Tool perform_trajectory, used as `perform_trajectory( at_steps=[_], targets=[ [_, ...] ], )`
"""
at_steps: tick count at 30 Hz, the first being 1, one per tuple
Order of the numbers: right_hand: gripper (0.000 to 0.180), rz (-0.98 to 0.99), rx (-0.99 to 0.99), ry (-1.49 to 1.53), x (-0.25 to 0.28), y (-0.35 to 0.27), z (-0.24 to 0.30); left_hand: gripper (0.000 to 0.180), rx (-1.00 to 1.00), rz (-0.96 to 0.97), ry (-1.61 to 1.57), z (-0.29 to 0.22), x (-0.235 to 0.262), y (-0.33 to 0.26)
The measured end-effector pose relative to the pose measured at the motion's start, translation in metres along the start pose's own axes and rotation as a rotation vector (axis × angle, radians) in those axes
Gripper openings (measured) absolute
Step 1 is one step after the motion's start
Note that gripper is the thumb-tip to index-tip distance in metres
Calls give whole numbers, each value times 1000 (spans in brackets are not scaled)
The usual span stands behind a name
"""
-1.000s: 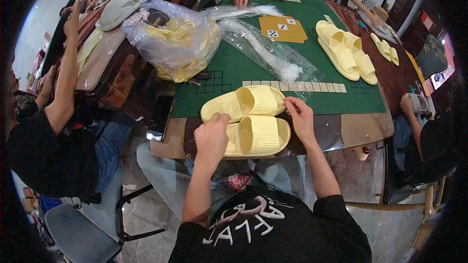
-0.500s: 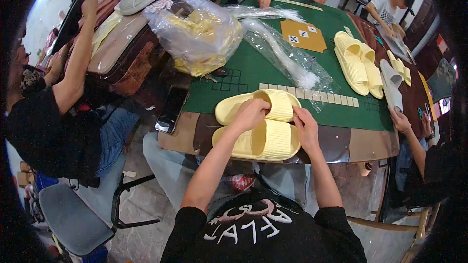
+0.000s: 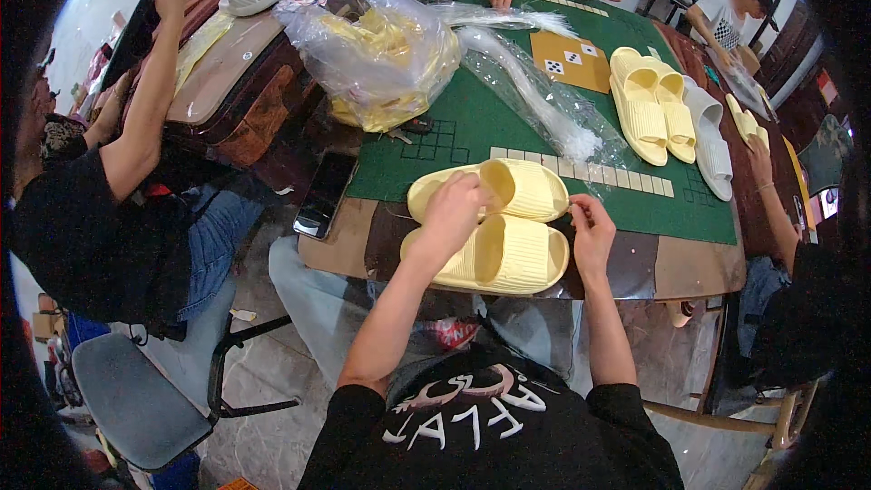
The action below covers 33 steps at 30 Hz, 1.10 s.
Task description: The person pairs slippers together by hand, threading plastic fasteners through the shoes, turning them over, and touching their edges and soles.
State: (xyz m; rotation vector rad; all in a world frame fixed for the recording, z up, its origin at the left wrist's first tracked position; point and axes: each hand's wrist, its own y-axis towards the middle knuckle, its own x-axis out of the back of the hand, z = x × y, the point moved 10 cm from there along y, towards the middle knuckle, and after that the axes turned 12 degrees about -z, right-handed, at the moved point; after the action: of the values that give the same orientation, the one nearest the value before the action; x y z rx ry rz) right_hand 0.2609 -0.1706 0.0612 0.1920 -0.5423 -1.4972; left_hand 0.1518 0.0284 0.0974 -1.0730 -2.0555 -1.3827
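Note:
Two pale yellow slippers lie side by side in front of me, a far slipper (image 3: 535,189) and a near slipper (image 3: 524,256), toes to the right. Over the far slipper's footbed, left of its strap opening, is my left hand (image 3: 454,210), fingers pinched together. Just off that slipper's toe, my right hand (image 3: 592,229) is closed in a pinch, thumb against fingers. What either pinch holds is too small to make out. Beyond the slippers lies a clear bag of long white strands (image 3: 535,100). A plastic bag with yellow contents (image 3: 381,63) stands at the far left.
A phone (image 3: 325,198) lies at the table's left edge. To the right sit a yellow slipper pair (image 3: 649,113), a grey slipper (image 3: 709,141) and small yellow slippers (image 3: 746,122) near a co-worker's hand. Other people sit around the green-covered table (image 3: 426,177).
My left hand has come out of the far slipper's strap opening toward its heel. My right hand has drawn slightly off the toe. A co-worker's hand has left the grey slipper beside the yellow pair.

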Motion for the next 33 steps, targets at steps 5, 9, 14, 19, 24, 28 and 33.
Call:
perform_trajectory(
  at_steps=[5, 9, 14, 19, 24, 28, 33],
  targets=[
    [16, 214, -502, 481, -3, -7, -22, 15, 26, -186, 231, 21, 68, -11],
    [11, 333, -722, 817, 1, -24, -23, 15, 104, -240, 388, 34, 106, -25],
    [8, 365, -704, 960, 11, -25, -6, 10, 198, -218, 382, 51, 109, -40],
    [9, 362, -655, 869, 10, -27, -13, 15, 411, -252, 116, 47, 86, -37],
    [13, 373, -634, 863, 11, -30, -14, 18, 434, -91, -363, 32, 41, -37],
    [13, 367, -634, 802, 11, -35, -15, 13, 489, -171, -447, 33, 44, -36],
    [20, 402, -544, 643, 10, -39, -5, 12, 609, -397, -638, 33, 81, -26]
  ],
)
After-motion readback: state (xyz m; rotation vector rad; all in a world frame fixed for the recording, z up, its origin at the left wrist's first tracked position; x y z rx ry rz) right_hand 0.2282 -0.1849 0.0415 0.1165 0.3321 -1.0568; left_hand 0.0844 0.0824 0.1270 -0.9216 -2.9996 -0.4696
